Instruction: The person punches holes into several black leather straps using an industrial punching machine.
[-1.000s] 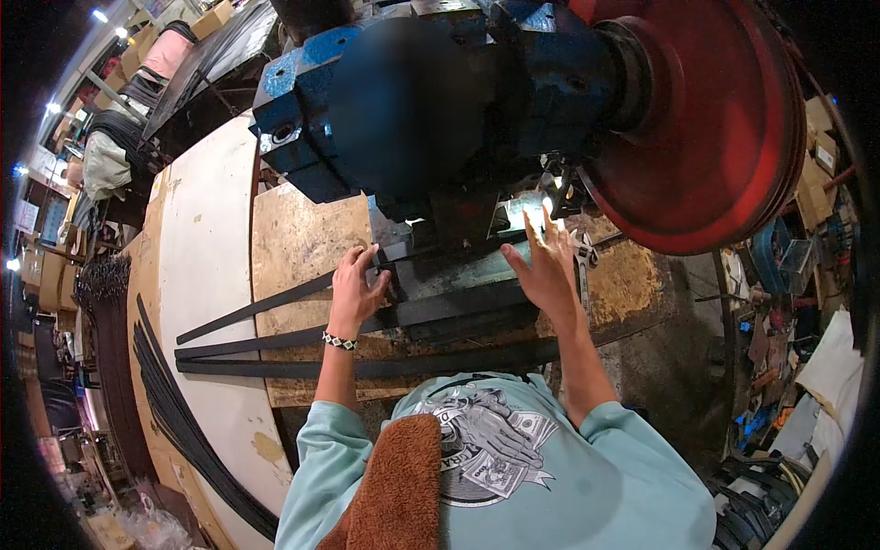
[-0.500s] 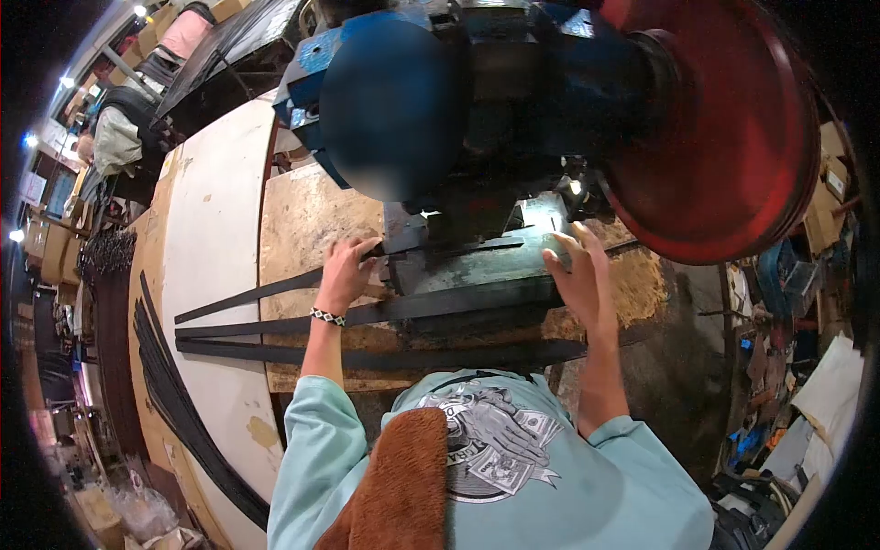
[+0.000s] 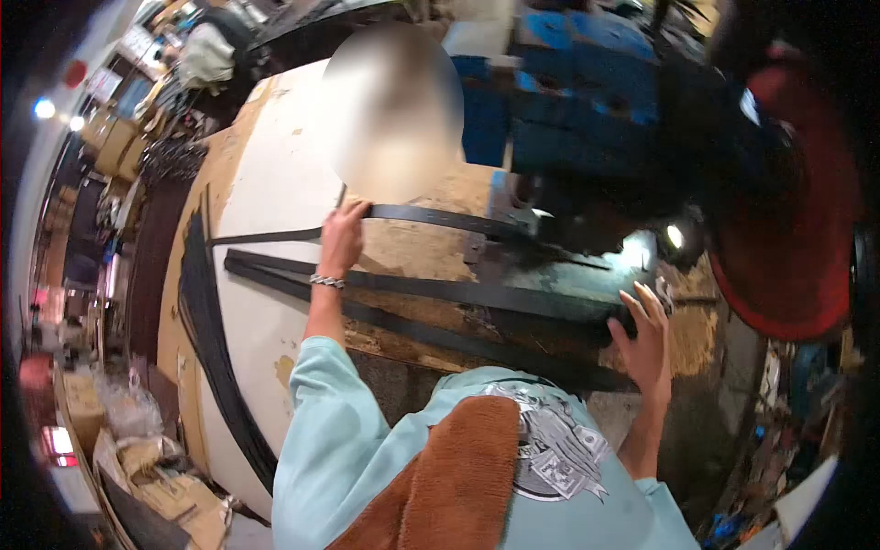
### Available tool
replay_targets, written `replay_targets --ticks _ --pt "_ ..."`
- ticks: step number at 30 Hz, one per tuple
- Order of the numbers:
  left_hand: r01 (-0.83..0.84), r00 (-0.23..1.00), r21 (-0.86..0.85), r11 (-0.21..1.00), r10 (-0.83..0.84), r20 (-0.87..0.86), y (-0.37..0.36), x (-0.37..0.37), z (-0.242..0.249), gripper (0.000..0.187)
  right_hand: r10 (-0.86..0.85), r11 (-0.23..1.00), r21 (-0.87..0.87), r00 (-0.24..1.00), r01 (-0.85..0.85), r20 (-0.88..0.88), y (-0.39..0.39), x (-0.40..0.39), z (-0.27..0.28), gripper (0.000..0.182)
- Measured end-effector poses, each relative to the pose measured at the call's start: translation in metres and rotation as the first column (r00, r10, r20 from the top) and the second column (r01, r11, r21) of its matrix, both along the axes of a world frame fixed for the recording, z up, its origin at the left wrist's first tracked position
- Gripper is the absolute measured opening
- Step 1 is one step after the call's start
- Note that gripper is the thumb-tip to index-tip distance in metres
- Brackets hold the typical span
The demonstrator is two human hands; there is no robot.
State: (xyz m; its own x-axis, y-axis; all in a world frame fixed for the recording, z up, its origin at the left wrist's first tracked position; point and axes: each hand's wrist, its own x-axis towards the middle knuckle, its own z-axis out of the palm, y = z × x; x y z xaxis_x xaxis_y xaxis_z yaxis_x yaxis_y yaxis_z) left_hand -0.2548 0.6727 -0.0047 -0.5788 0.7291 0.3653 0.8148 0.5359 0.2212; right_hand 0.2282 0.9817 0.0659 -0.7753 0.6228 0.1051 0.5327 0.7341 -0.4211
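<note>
My left hand (image 3: 343,236) grips a long black metal strip (image 3: 440,221) that runs from the white table across the wooden board to the blue machine (image 3: 587,101). My right hand (image 3: 644,341) is open, fingers spread, at the right end of a stack of black strips (image 3: 458,293) lying on the board. A further long black strip (image 3: 431,337) lies nearer my body. A beaded bracelet sits on my left wrist.
A large red flywheel (image 3: 788,229) is at the right of the machine. A bundle of black strips (image 3: 206,330) lies along the white table (image 3: 275,183) at the left. Boxes and bags clutter the floor at the lower left. A brown cloth hangs over my chest.
The view has swung left and tilted. My left hand has slid left along the upper strip, away from the machine. My right hand has dropped from near the lamp to the stack's right end.
</note>
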Motion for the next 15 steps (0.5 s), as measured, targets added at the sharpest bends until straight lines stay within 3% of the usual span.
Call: replay_targets --ticks 1,3,4,5,9,13,14,15 --pt "0.013 1.0 0.057 0.998 -0.012 -0.011 0.003 0.004 0.002 0.045 0.039 0.999 0.004 0.999 -0.039 -0.011 0.001 -0.001 -0.004 0.046" --pt "-0.053 0.995 -0.047 0.998 0.057 0.088 0.003 0.008 -0.009 0.038 0.011 1.0 -0.01 0.999 -0.011 0.033 0.001 -0.002 -0.004 0.046" --pt "-0.004 0.996 0.056 0.998 -0.001 0.086 0.006 0.013 -0.01 0.034 0.008 0.999 -0.037 1.0 -0.007 0.028 0.003 -0.003 -0.004 0.044" --pt "-0.015 0.999 0.055 0.998 0.012 0.039 0.008 0.026 0.0 0.03 -0.004 0.998 -0.063 1.0 0.006 0.025 0.004 -0.003 -0.005 0.043" --pt "-0.156 0.987 0.232 0.96 0.158 0.014 -0.017 0.021 -0.013 0.029 -0.008 0.997 -0.076 1.0 0.009 0.013 0.004 -0.005 -0.002 0.042" --pt "-0.378 0.91 0.556 0.74 0.408 0.076 -0.04 0.038 0.022 0.033 0.023 0.995 -0.091 0.999 -0.026 -0.029 -0.001 -0.013 0.009 0.037" --pt "-0.388 0.9 0.622 0.68 0.426 0.094 -0.05 0.03 0.012 0.033 0.02 0.994 -0.107 0.999 -0.023 -0.031 -0.003 -0.017 0.012 0.037" --pt "-0.351 0.921 0.617 0.705 0.38 0.09 -0.054 0.029 0.006 0.034 0.021 0.992 -0.123 0.999 -0.025 -0.033 -0.006 -0.022 0.017 0.036"
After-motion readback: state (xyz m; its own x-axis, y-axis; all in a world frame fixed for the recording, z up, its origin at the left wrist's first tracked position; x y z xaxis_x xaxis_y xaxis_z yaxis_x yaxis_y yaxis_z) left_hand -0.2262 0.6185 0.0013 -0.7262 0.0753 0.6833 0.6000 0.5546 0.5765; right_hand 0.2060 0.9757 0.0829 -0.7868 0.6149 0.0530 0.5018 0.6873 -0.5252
